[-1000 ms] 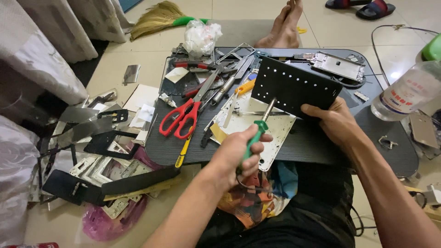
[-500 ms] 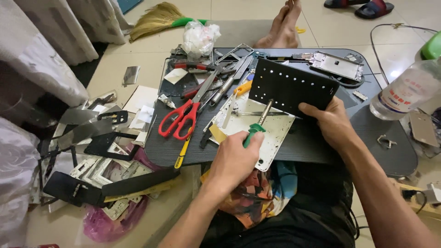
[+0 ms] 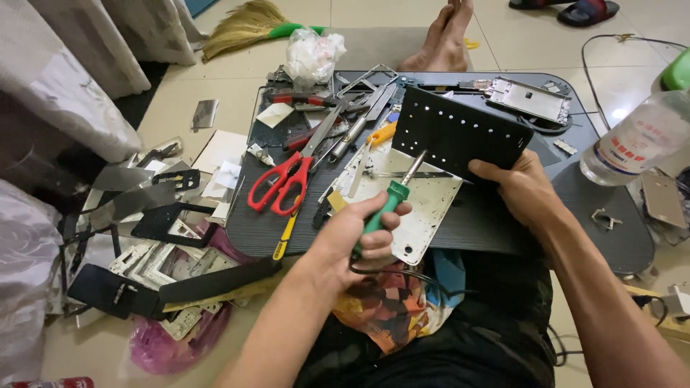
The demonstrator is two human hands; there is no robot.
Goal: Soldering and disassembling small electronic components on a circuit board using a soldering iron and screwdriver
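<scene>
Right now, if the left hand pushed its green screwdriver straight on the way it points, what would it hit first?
Most likely the black perforated panel: the green screwdriver in the left hand already has its tip at the panel's lower edge, which the right hand props up. Depth is hard to judge.

Scissors point(image 3: 282, 183) lie left on the surface point(image 3: 460, 230), perforated panel point(image 3: 460, 133) right of them, flat plate point(image 3: 413, 205) in front of panel; bottle point(image 3: 636, 140) at right edge, scrap parts point(image 3: 154, 237) on floor left
</scene>
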